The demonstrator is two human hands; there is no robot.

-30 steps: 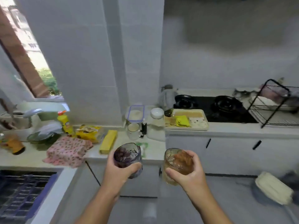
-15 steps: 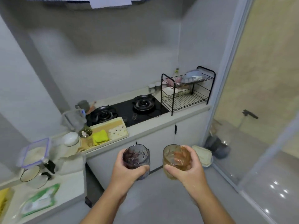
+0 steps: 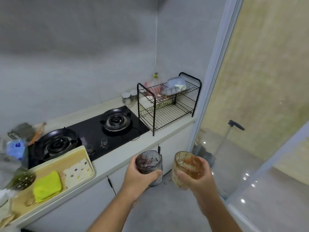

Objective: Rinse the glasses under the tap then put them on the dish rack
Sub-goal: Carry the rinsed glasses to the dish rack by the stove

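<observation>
My left hand point(image 3: 139, 178) grips a dark purple-grey glass point(image 3: 148, 162), held upright in front of the counter edge. Beside it, my right hand point(image 3: 196, 179) holds an amber glass point(image 3: 185, 166) with brown residue inside. The two glasses are a little apart at about the same height. A black two-tier wire dish rack point(image 3: 168, 113) stands at the far right end of the counter, beyond and above both hands. Its upper tier carries plastic containers and dishes; the front of the lower tier is bare wire. No tap or sink is in view.
A black two-burner gas hob point(image 3: 93, 134) lies left of the rack. A wooden tray point(image 3: 66, 162) with a yellow cloth and spotted sponge sits at the near left. Small jars point(image 3: 127, 96) stand behind the rack. A glass sliding door point(image 3: 250, 114) runs along the right.
The view has swung right, away from the sink and window corner, towards the hob and dish rack. Both hands still hold their glasses, now closer to the rack end of the counter.
</observation>
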